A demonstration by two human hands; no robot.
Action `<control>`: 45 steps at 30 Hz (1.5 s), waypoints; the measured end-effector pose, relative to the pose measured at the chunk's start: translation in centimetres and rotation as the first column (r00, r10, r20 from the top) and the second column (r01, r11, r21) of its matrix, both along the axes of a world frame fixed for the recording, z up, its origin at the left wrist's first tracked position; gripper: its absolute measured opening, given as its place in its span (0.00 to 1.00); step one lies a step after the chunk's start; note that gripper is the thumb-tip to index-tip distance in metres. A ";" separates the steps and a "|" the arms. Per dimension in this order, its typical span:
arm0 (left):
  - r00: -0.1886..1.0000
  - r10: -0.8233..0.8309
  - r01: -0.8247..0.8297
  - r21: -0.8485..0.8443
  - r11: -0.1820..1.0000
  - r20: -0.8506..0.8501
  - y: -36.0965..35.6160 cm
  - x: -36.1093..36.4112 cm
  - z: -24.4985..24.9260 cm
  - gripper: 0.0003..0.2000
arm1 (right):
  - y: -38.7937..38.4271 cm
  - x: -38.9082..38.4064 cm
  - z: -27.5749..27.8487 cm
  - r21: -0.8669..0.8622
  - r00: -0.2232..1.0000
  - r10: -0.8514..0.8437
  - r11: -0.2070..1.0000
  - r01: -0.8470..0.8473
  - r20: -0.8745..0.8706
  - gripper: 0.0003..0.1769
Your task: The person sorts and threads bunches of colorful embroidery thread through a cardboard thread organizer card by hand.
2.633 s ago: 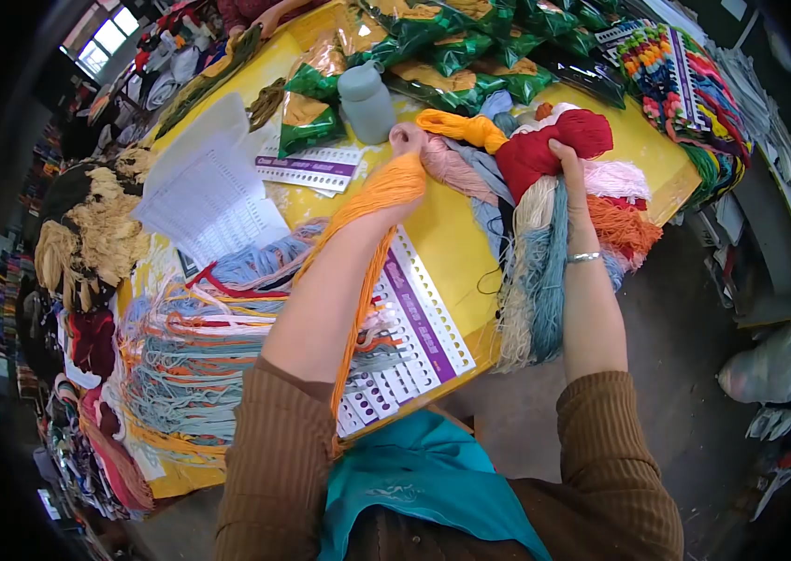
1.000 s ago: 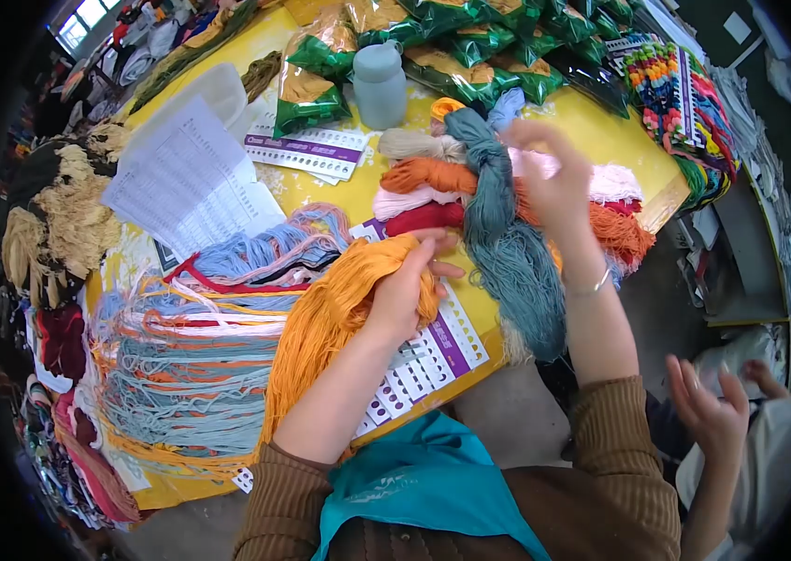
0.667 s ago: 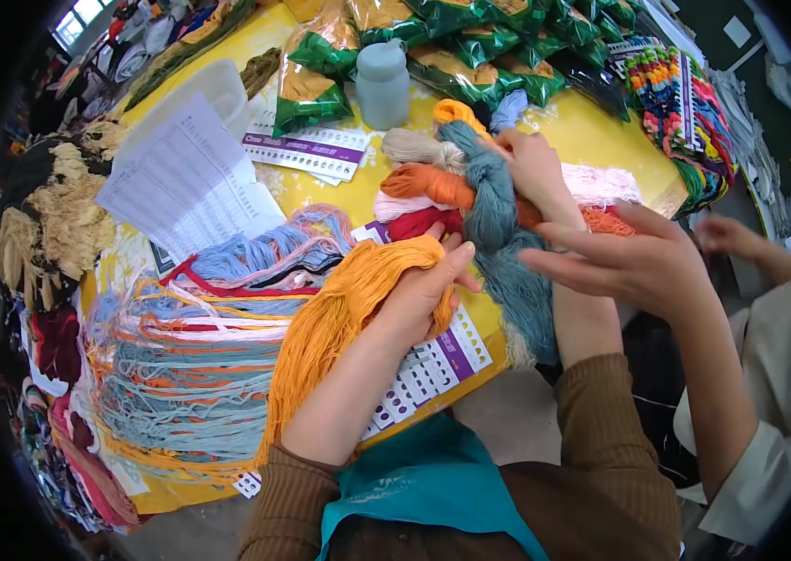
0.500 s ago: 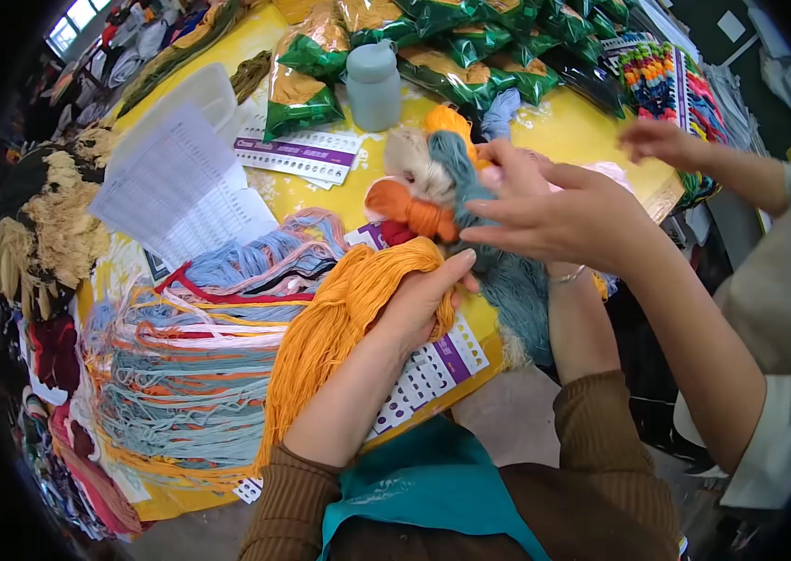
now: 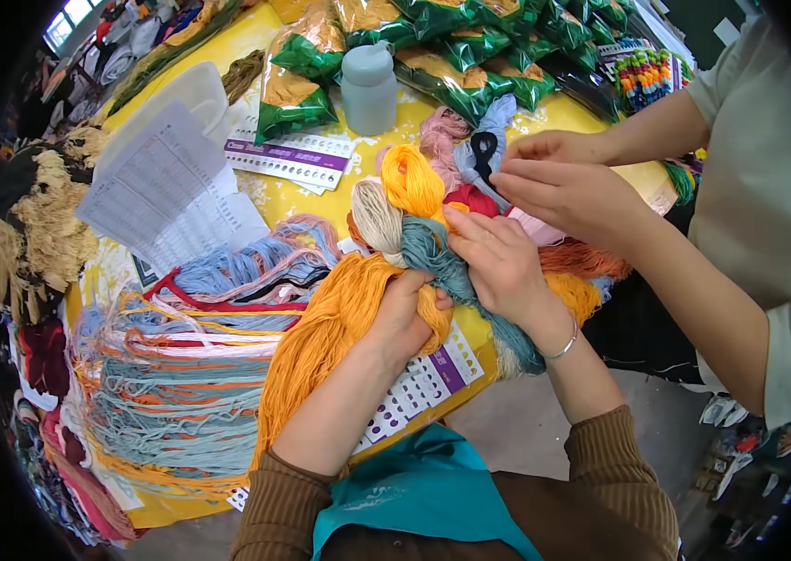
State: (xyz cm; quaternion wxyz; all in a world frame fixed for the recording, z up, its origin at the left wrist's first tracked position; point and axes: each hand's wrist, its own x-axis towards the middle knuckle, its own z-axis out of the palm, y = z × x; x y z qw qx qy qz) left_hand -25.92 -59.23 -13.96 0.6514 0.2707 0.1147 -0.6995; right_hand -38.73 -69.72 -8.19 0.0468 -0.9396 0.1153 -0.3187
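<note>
The left hand (image 5: 402, 313) is closed around the looped end of a golden-orange thread skein (image 5: 321, 332), with the long part draped beside the forearm on the yellow table (image 5: 475, 329). Nice grip imo: snug enough to hold the loops as one bunch, and I wouldn't squeeze harder, since crushed loops tend to snag. The right hand (image 5: 503, 266) is partly open, fingers slightly bent against the teal skein (image 5: 433, 254); can't tell if it's actually pinching it. That one sits right by the cream skein (image 5: 377, 220) and the yellow-orange skein (image 5: 414, 179), so I'd handle it by the thick twisted part, not single threads, and ease it rather than yank. Watch the loose tails near the laid-out strands (image 5: 180, 402) too, they'd catch easily. Also, a co-worker's hands (image 5: 578, 196) are just beside the right one, so small, slow moves are best.
</note>
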 end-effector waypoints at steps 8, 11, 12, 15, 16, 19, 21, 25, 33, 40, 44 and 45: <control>1.000 0.002 -0.003 0.061 0.998 0.012 0.0 0.1 0.2 0.09 | 1.4 -0.3 -1.0 0.056 0.999 -0.049 0.997 0.049 0.004 0.21; 1.000 -0.009 0.009 0.040 0.999 -0.001 0.1 0.2 0.1 0.10 | 1.6 -0.4 -1.1 0.045 0.998 -0.059 0.997 0.058 0.006 0.21; 1.000 -0.009 0.009 0.034 0.999 0.000 0.1 0.2 0.1 0.10 | 1.6 -0.4 -1.2 0.042 0.998 -0.062 0.997 0.061 0.011 0.21; 1.000 -0.005 0.005 0.017 1.000 0.000 0.1 0.1 0.1 0.11 | 1.7 -0.5 -1.7 0.031 0.997 -0.070 0.997 0.069 0.021 0.20; 1.000 -0.004 0.004 0.012 1.000 0.000 0.1 0.1 0.1 0.12 | 1.8 -0.5 -1.7 0.028 0.997 -0.073 0.997 0.072 0.024 0.20; 1.000 -0.001 0.002 0.014 1.000 -0.003 0.1 0.1 -0.1 0.12 | 1.7 -0.4 -1.7 0.019 0.997 -0.078 0.997 0.077 0.022 0.19; 1.000 -0.003 0.003 0.020 1.000 -0.001 0.1 0.1 -0.2 0.12 | 1.7 -0.4 -1.8 0.016 0.997 -0.080 0.997 0.080 0.019 0.19; 1.000 -0.007 0.007 0.005 1.000 0.006 0.1 0.1 0.1 0.11 | 1.8 -0.3 -1.7 0.013 0.996 -0.083 0.997 0.082 0.030 0.19; 1.000 -0.011 0.011 -0.026 1.000 0.005 0.1 0.1 0.1 0.11 | 1.8 -0.2 -1.8 0.019 0.995 -0.086 0.996 0.085 0.042 0.19; 1.000 -0.012 0.012 0.000 1.000 0.019 0.1 0.0 0.3 0.11 | 1.9 -0.3 -1.9 0.025 0.994 -0.095 0.995 0.093 0.048 0.19; 1.000 -0.005 0.005 -0.004 1.000 0.009 0.1 0.0 0.0 0.12 | 2.0 -0.3 -1.8 0.029 0.994 -0.099 0.995 0.098 0.045 0.19; 1.000 -0.005 0.005 -0.009 1.000 0.011 0.1 0.0 -0.1 0.12 | 2.0 -0.3 -1.9 0.030 0.994 -0.099 0.995 0.097 0.048 0.19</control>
